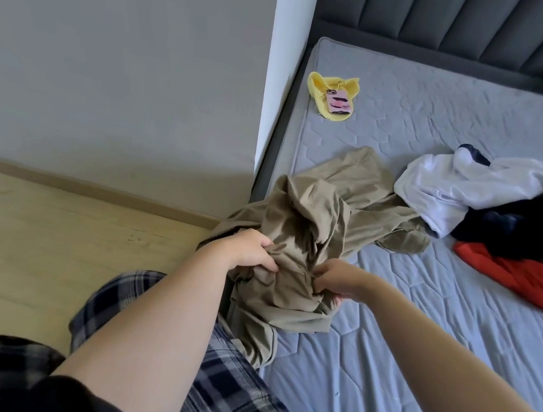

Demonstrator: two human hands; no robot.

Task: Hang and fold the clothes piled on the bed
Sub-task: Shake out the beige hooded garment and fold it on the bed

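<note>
At bed edge, my left hand (251, 251) and right hand (336, 279) pinch the khaki trousers (310, 210); next, I judge: locate waistband, shake flat.

Item: khaki garment (309, 217), bunched at the near edge of our bare grey mattress (419, 326); our left hand (251, 249) and right hand (339, 279) each grip a fold of it. Beyond: white garment (453, 187), navy garment (535, 221) and red garment (521, 277), heaped touching. Far corner: pink phone (339, 103) lying on a yellow cloth (319, 85).
</note>
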